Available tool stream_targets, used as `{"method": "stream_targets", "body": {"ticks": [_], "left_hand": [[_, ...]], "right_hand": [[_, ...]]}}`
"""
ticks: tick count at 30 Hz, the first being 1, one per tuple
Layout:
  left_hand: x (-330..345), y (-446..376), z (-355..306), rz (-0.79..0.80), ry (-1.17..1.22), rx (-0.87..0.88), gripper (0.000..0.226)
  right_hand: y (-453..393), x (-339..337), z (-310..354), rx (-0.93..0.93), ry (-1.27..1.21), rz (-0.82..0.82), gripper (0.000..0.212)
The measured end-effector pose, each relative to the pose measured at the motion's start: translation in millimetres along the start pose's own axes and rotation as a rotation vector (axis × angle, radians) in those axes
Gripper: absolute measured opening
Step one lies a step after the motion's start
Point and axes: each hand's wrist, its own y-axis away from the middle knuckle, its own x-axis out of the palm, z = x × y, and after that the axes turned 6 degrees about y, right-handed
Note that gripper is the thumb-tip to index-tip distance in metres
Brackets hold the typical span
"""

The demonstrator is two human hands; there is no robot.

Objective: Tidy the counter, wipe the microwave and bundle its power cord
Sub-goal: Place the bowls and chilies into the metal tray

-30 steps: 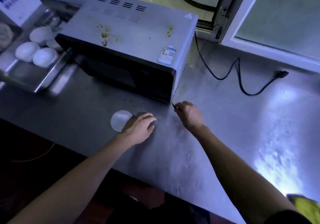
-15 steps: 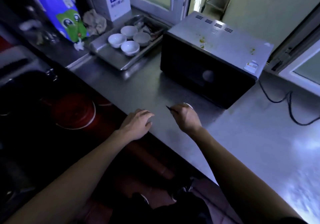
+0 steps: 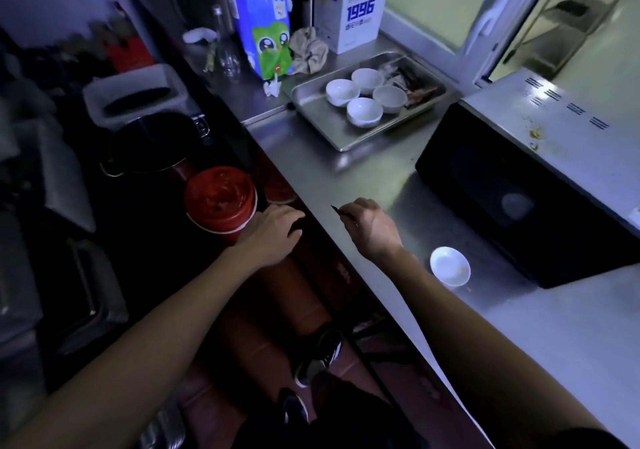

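The left hand's (image 3: pixel 273 228) grip hangs loose and released past the steel tabletop's (image 3: pixel 561 327) front edge; the right hand's (image 3: pixel 372 228) grip pinches a thin dark sliver (image 3: pixel 337 210) over that edge. The small white round saucer (image 3: pixel 449 266) sits just inside the edge, before the stained black-fronted grey microwave (image 3: pixel 540 185).

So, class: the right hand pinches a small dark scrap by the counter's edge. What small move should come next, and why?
Probably carry the scrap in the right hand past the counter edge, toward the bins on the floor. A small dish and the stained microwave still wait.
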Motion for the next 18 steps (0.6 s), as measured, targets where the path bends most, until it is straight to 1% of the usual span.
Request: {"method": "stream_targets", "body": {"ticks": [4, 8, 13, 18], "left_hand": [[-3, -26, 14, 0.031, -0.017, -0.040, 0.046], [-11, -75, 16, 0.084, -0.050, -0.035, 0.048], [-32, -146, -1, 0.113, -0.096, 0.004, 0.050], [-41, -198, -17, 0.071, -0.081, 0.033, 0.052]], "right_hand": [[-29, 19, -12, 0.006, -0.045, 0.026, 0.022], [-60, 28, -38, 0.058, -0.070, 0.029, 0.022], [-104, 12, -81, 0.127, -0.087, -0.005, 0.021], [-133, -6, -115, 0.150, -0.082, -0.054, 0.021]]}}
